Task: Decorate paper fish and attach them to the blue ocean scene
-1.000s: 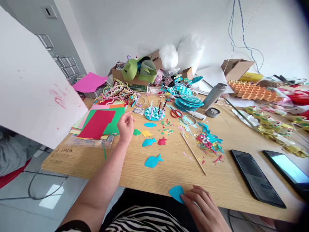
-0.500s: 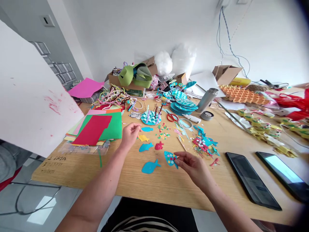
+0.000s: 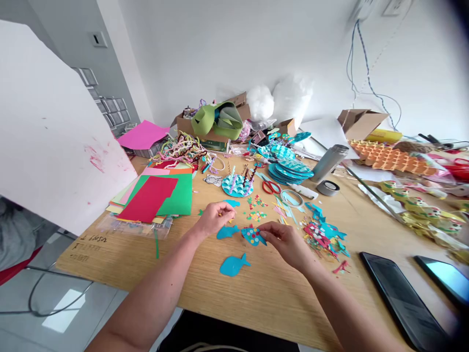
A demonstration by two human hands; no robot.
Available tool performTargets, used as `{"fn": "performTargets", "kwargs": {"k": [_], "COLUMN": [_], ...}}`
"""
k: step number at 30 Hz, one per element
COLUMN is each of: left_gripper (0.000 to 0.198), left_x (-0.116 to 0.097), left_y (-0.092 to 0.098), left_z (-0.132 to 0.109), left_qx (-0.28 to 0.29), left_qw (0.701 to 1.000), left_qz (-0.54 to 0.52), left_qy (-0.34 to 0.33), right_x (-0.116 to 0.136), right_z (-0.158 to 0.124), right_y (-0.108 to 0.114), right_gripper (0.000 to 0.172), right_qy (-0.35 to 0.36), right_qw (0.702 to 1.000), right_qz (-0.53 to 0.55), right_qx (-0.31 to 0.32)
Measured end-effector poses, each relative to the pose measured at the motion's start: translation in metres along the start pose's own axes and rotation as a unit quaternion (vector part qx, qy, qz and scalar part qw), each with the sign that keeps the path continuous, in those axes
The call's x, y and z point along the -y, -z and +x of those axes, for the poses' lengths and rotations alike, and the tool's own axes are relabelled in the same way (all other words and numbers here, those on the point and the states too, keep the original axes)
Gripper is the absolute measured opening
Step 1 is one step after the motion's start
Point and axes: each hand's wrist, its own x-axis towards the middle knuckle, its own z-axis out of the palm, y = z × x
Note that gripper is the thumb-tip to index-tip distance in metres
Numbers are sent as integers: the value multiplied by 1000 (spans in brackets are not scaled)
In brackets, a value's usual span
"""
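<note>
Between the thumb and fingers of my right hand (image 3: 280, 239) is the tail end of a blue paper fish (image 3: 253, 236) covered in coloured dots. My left hand (image 3: 216, 217) is closed in a pinch just left of it, over the spot of a small yellow paper piece mostly hidden by the fingers. What the pinch holds, if anything, is too small to make out. Beneath that hand lies a plain blue paper fish (image 3: 227, 231), and a larger blue paper fish (image 3: 234, 265) is nearer the table's front edge. Another blue paper piece (image 3: 232, 203) shows behind my left hand.
Tiny paper dots (image 3: 256, 215), red-handled scissors (image 3: 271, 187), a tape roll (image 3: 292, 198) and a blue decorated plate (image 3: 237, 186) stand farther back. Coloured paper sheets (image 3: 176, 195) are stacked left. Paper scraps (image 3: 324, 232) and a phone (image 3: 399, 293) are on the right.
My right hand has brought the dotted fish left, closer to my left hand. My left hand has shifted right and toward me, over the yellow piece. The view has tilted slightly.
</note>
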Motion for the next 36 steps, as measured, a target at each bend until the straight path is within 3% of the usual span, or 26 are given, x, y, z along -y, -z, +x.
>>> {"fn": "performTargets", "kwargs": {"k": [6,14,18,21,23,25,29,32,36], "left_gripper": [22,19,20,23,27,31,31,21,4], "left_x": [-3,-3,-3,-3,-3,-1,8,16,18], "left_y": [-7,-6,-6,-1,7,19,41,49,46], "left_z": [-3,-1,-1,0,3,7,13,14,12], "left_qx": [73,32,31,33,-4,-77,-200,-217,-178], "left_qw": [996,996,995,995,993,988,977,975,978], "left_qz": [40,-58,-69,-79,-105,-119,-50,14,107], "left_qy": [-10,64,57,54,59,63,57,47,11], "right_x": [9,8,7,2,-3,-10,-26,-36,-43], "right_z": [17,32,33,31,27,20,-2,-18,-32], "right_y": [-4,-6,-4,-1,4,8,13,12,8], "right_gripper": [30,33,31,30,30,29,21,18,17], "right_qy": [15,46,29,24,26,26,64,160,260], "right_qw": [1000,998,999,1000,1000,999,992,969,924], "right_qz": [-10,0,24,15,9,-10,-104,-175,-268], "right_qx": [-23,-30,9,6,-8,-19,-42,-72,-76]}}
